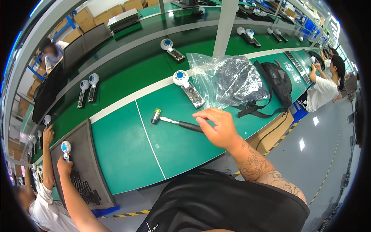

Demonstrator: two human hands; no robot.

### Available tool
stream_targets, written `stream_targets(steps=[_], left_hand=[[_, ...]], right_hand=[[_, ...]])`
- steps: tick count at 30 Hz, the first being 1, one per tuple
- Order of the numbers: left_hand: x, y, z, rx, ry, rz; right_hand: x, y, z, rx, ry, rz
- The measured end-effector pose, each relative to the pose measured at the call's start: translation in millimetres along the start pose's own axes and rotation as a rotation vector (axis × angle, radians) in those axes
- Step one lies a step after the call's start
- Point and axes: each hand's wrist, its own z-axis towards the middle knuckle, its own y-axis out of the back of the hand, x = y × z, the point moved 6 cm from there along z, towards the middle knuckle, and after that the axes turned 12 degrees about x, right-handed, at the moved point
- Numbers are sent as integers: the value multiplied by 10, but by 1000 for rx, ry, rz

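Observation:
My left hand point(65, 167), at the far left, is closed around the lower part of a handheld fan-like device point(66, 147) with a white round head and blue centre. My fingers hide much of its handle. My right hand point(219, 128) hovers over the green table, thumb and forefinger apart, with nothing seen between them. Just left of it lies a small mallet point(170, 120) with a yellow-and-black head; its black grip ends by my thumb. Beyond, a similar device point(191, 92) lies with its handle's inner parts exposed, beside a clear plastic bag point(232, 81) of dark contents.
A black backpack point(276, 83) with loose straps lies right of the bag. A dark tray point(91, 143) at left holds several black parts point(87, 189). More such devices point(172, 50) rest on the green conveyor point(127, 75). A post point(225, 29) rises behind; co-workers sit either side.

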Motion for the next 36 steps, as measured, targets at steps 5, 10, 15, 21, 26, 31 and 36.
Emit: stream_targets(steps=[5, 10, 15, 21, 26, 31, 36], left_hand=[[-947, 364, -346, -137, -169, 16], [-3022, 838, -1870, -135, -822, -211], [-4440, 724, -3432, -168, -1605, 235], [-4599, 641, -3727, -289, -1714, 114], [-4649, 653, -3728, -299, -1690, 149], [-4648, 832, -3605, -308, -1642, -31], [-4283, 295, -3158, 205, -1031, -1266]], right_hand=[[1, -6, 4, 40, -50, 115], [-97, -524, -28, 414, -389, 828], [231, -1350, -326, 966, -576, 1423], [269, -1544, -564, 1023, -609, 1632], [266, -1577, -588, 916, -670, 1842], [224, -1400, -477, 934, -473, 1987], [90, -1152, -196, 763, -248, 2072]])
